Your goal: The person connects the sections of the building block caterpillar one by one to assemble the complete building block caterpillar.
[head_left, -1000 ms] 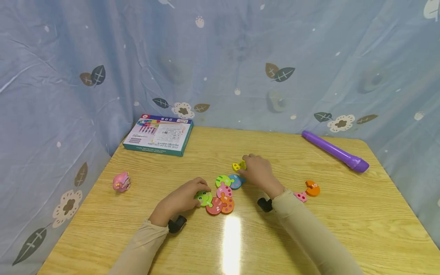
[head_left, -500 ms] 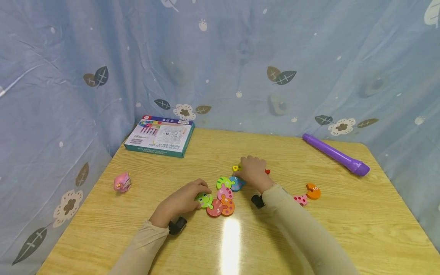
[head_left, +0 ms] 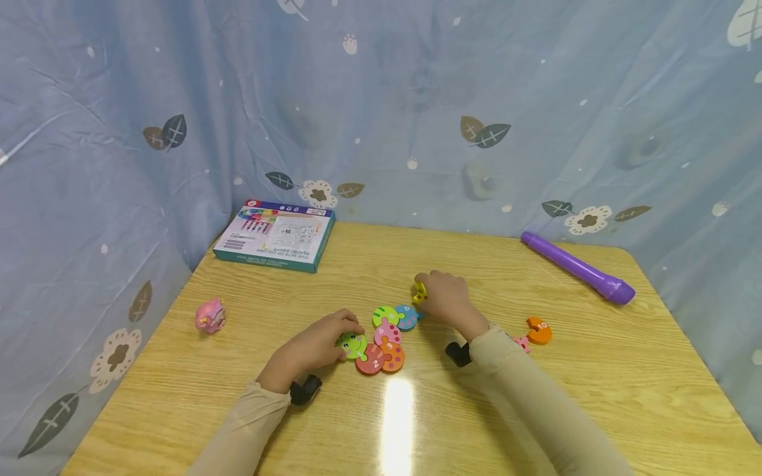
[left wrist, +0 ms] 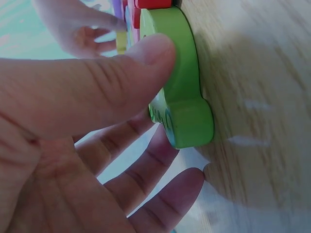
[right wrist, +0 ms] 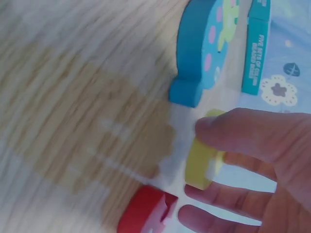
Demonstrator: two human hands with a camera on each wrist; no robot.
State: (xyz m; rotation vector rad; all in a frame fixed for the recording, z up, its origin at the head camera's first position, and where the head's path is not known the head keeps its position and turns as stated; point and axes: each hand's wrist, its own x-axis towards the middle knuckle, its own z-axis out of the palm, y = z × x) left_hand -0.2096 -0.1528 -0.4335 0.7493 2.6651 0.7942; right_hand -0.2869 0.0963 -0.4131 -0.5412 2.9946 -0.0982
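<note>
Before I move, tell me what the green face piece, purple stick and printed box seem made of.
Green face piece: probably painted wood, possibly plastic; thick, evenly coloured, smooth satin edge. Purple stick: likely plastic, faintly glossy; one colour, flared end. Printed box: likely cardboard, smooth; flat panels, crisp edges.

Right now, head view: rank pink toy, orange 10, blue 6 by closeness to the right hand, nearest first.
From the right hand:
1. Blue 6, just to its left.
2. Orange 10, off to its right.
3. Pink toy, far out left.
</note>
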